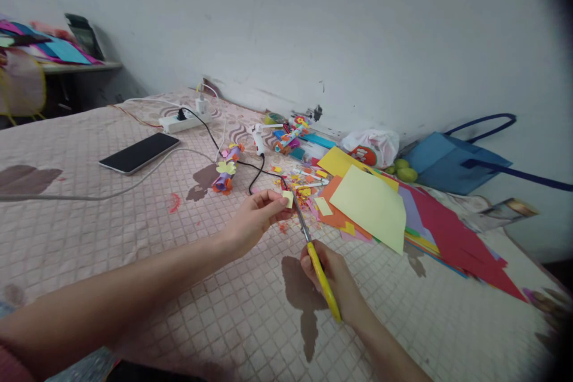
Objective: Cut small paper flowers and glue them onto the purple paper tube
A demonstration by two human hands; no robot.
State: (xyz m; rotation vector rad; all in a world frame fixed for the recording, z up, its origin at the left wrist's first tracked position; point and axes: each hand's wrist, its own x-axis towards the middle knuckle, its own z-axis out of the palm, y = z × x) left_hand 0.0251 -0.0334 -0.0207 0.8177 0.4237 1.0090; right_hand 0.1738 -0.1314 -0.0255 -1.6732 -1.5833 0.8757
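Observation:
Between the thumb and fingers of my left hand [259,215] is a small pale yellow piece of paper [287,199]. My right hand [333,274] grips scissors [320,271] with yellow handles, their metal blades pointing away from me beside the paper's right edge. Whether the blades touch the paper I cannot tell. Beyond my hands lies a heap of colourful paper scraps [307,188]. A larger pale yellow sheet [371,206] rests to the right, on top of other coloured sheets. Left of the scraps is a purple paper roll [222,181] with paper flowers on it.
A white glue gun [258,139] stands behind the scraps, its black cord running to a power strip [184,122]. At left lies a tablet [139,153]. Along the wall are a white plastic bag [373,146], green fruit [406,173] and a blue bag [452,161]. A patterned cloth [179,310] covers the surface.

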